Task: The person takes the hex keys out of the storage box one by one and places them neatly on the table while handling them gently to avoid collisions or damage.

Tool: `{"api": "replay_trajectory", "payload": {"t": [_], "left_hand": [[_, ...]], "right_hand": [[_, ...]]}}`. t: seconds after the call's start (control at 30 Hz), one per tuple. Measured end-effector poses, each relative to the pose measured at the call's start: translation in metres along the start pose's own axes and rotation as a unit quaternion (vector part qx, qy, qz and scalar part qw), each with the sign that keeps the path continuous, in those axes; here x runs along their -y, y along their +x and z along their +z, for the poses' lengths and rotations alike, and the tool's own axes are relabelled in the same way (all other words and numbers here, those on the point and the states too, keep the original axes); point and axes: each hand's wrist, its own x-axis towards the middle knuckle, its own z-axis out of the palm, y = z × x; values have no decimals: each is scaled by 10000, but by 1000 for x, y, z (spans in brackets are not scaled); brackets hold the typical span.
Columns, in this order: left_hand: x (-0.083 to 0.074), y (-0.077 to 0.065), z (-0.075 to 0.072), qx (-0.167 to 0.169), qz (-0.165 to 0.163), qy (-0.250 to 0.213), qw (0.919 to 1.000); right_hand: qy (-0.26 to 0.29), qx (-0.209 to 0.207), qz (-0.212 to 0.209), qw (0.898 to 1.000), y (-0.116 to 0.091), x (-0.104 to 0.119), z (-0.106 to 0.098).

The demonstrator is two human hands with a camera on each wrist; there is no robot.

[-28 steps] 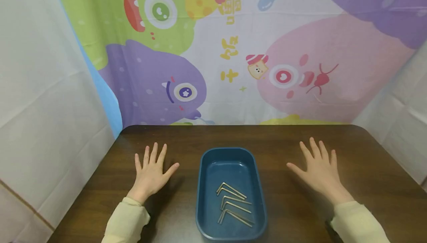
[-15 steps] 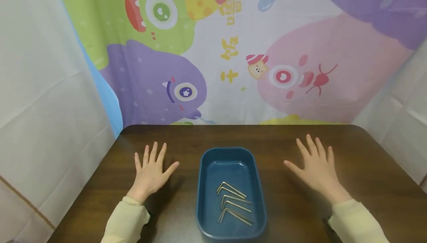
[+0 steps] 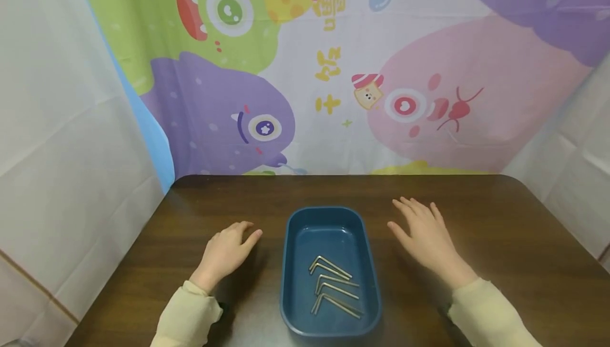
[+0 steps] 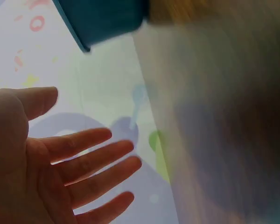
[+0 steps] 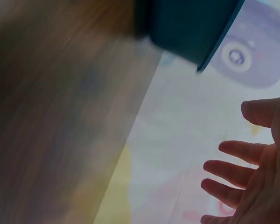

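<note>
A dark blue rectangular tray (image 3: 293, 241) with rounded corners stands on the table in the head view. Several L-shaped metal hex keys (image 3: 335, 288) lie in its nearer half, short arms toward the left. To the left of the tray, my left hand (image 3: 225, 254) hovers above the table, holding nothing. My right hand (image 3: 426, 238) is over the table on the tray's other side, also without anything in it. Both wrist views show loosely extended fingers, with the left thumb (image 4: 42, 100) and right thumb (image 5: 259, 112) apart from them, and the tray's outer wall beyond.
The dark brown wooden table (image 3: 229, 193) has rounded far corners. Behind it hangs a cloth (image 3: 329, 145) printed with cartoon monsters. White sheeting (image 3: 71, 114) covers the left side, and more white sheeting (image 3: 576, 151) the right.
Both hands have moved inward toward the tray, the right one farther. Their spread fingers have come closer together and bent down a little. The tray and hex keys stay in place.
</note>
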Motion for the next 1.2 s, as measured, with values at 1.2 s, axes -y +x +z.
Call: {"api": "replay_trajectory", "payload": {"t": [1.2], "left_hand": [[-44, -12, 35, 789, 563, -754, 9924]], "right_hand": [[-872, 456, -1737, 9799, 5, 89, 61]]}}
